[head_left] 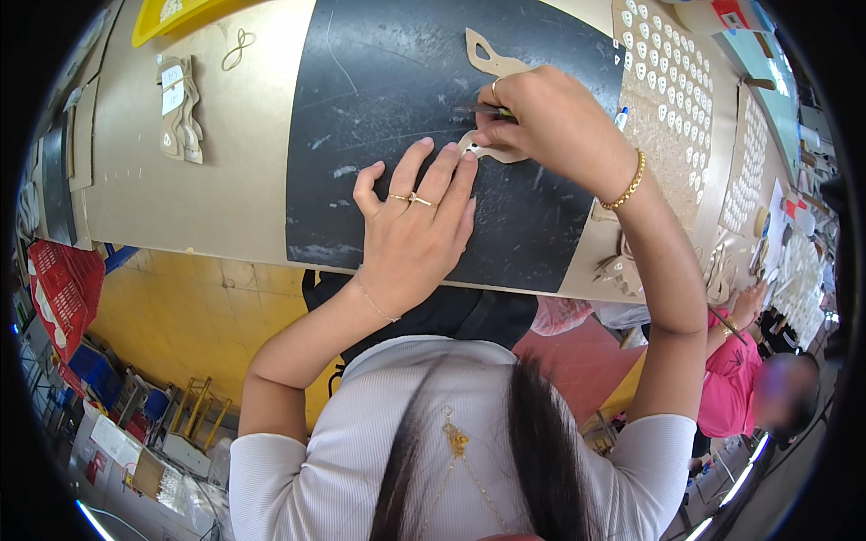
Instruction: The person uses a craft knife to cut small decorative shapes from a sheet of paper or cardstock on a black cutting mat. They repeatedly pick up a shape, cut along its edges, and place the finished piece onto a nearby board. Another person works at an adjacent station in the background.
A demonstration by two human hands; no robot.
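Left hand (418, 221) has fingers spread, fingertips pressing the end of a wavy tan cutout (503, 155) flat on the black mat (379, 99), beside a small white patch (472, 148). Right hand (557, 126) curls round a slim dark tool (475, 109), fingertips at the cutout; can't tell if they pinch it. Cutout looks thin, light, probably bendy, easily creased; best held by its edges, clear of the patch.

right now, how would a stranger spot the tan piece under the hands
Find the big black mat on the table. Near its middle, the left hand and right hand meet at a wavy tan piece. Unlike the similar cut-out piece farther up the mat, this one shows a small white patch with dark marks.
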